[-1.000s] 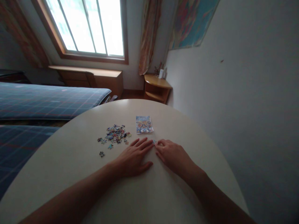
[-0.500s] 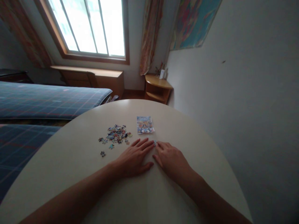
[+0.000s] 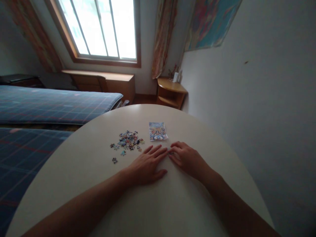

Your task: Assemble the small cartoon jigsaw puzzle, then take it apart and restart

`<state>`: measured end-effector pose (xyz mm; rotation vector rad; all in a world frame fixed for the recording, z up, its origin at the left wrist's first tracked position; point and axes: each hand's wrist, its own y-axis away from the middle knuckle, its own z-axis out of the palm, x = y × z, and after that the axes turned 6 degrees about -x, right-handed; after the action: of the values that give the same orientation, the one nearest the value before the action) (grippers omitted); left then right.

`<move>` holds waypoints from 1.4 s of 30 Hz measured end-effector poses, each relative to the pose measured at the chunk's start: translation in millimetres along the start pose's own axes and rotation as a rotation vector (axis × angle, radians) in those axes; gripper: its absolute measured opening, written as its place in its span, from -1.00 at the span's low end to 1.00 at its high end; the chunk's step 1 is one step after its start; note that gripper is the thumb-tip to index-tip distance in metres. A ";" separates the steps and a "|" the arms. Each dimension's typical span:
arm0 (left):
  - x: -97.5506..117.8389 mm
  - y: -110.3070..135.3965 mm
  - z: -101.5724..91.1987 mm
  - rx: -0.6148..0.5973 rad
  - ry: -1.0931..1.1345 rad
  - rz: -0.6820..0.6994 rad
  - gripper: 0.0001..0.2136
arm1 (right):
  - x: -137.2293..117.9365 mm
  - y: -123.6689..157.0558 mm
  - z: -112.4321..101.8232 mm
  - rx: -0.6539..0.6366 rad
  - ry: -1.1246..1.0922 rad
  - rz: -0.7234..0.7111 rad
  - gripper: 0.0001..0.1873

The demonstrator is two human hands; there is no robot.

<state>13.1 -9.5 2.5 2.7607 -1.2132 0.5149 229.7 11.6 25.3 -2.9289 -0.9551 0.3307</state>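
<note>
My left hand [image 3: 149,166] lies flat on the white table with its fingers spread and its thumb out to the side. Its fingertips touch or nearly touch a small bluish puzzle piece [image 3: 169,150]. From the right, my right hand [image 3: 186,160] curls its fingers and thumb together at that same piece, which they mostly hide. Beyond my left hand is a loose heap of puzzle pieces [image 3: 128,140], with several single pieces around its edge. One dark piece [image 3: 115,160] lies apart, nearer to me. A colourful printed picture packet [image 3: 158,131] lies just past my fingertips.
The round white table [image 3: 103,194] fills the space before me. At its left are beds with blue checked mattresses [image 3: 54,103]; a white wall [image 3: 266,115] runs along the right. A corner shelf [image 3: 171,86] and a desk [image 3: 118,77] stand behind, under the window.
My right hand's fingers have bent more and drawn into a pinch at the small piece. My left hand stays flat. The whole view has shifted slightly.
</note>
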 end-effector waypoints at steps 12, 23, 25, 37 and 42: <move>-47.4 36.1 -101.1 -0.275 -0.144 -0.563 -0.89 | 6.4 -6.4 10.8 0.022 -0.049 -0.068 -0.75; -66.2 43.8 -95.5 -0.353 -0.118 -0.638 -0.88 | 5.0 -6.3 8.6 0.006 -0.066 -0.047 -0.74; -65.5 44.2 -95.5 -0.363 -0.088 -0.622 -0.89 | 5.1 -6.2 9.0 0.006 -0.069 -0.046 -0.74; -67.7 38.3 -83.9 -0.361 0.222 -0.391 -0.89 | 1.3 -6.0 8.3 0.008 -0.085 -0.014 -0.65; -43.4 10.9 -74.8 -0.079 0.410 -0.276 -0.84 | -8.8 -6.6 8.7 0.115 -0.203 0.007 -0.69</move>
<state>-42.4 28.9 57.6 2.5228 -0.7327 0.9178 217.1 11.5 19.2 -2.8349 -0.9138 0.6703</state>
